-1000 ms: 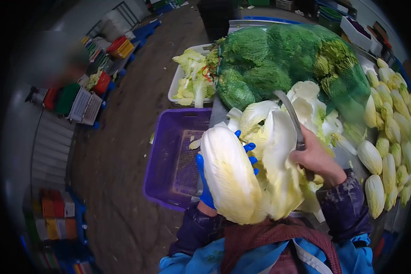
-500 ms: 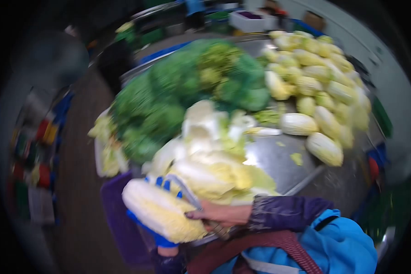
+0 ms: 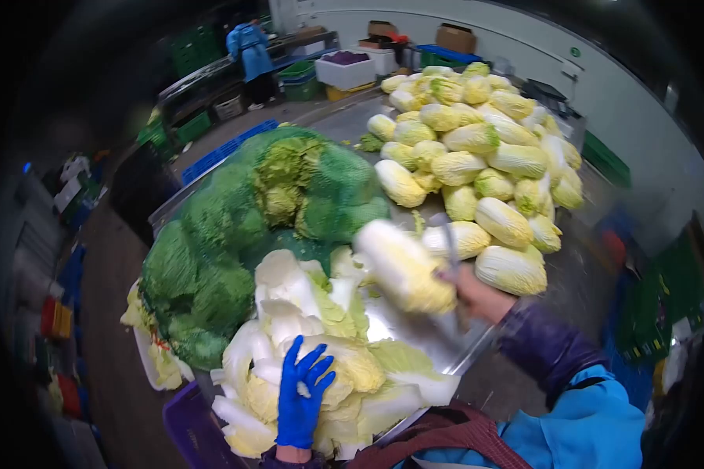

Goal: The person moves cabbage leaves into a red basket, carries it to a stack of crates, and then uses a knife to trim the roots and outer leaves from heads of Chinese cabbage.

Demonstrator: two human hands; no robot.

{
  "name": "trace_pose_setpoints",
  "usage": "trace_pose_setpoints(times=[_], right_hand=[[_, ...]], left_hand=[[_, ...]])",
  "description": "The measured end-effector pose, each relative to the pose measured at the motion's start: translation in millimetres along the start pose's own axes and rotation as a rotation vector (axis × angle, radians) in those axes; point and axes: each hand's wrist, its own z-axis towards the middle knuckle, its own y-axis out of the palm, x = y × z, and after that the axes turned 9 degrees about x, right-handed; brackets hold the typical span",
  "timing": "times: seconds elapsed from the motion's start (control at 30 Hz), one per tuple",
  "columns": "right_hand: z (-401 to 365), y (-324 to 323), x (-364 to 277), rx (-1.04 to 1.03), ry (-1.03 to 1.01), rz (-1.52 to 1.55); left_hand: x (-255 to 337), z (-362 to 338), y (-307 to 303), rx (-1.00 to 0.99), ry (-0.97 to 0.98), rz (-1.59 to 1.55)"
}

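1. Now my right hand (image 3: 471, 288) is shut round a knife (image 3: 449, 241). It touches the blurry peeled cabbage (image 3: 403, 266), just right of the green net bag (image 3: 274, 203).
2. My left hand (image 3: 303, 391), in a blue glove, lies spread wide on loose leaves (image 3: 289, 289) below the bag.
3. I think the blade should stay turned away from the glove.
4. That cabbage looks long, smooth and pale yellow. The bag looks bumpy.

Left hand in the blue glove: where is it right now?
Head view, lower left of centre: the left hand lies spread on the heap of loose cabbage leaves, just right of the purple crate.
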Motion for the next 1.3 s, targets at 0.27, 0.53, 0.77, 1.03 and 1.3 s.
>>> trace_pose_setpoints(times=[0.27, 0.53, 0.77, 1.03, 1.3], right_hand=[[101, -77, -93, 0.456, -0.135, -0.755], [115, -21, -72, 0.260, -0.915, -1.324], [-5, 59, 163, -0.417, -0.035, -0.559], [-76, 204, 292, -0.513, -0.093, -0.436], [-78, 366, 216, -1.324, 0.104, -0.894]], left_hand=[[-35, 28, 45, -0.236, 0.653, 1.339], [-7, 51, -18, 0.444, 0.575, 1.535], [-57, 29, -70, 0.277, 0.547, 1.791], [-23, -52, -172, 0.357, 0.501, 1.855], [70, -122, -321, 0.603, 0.165, 1.904]])
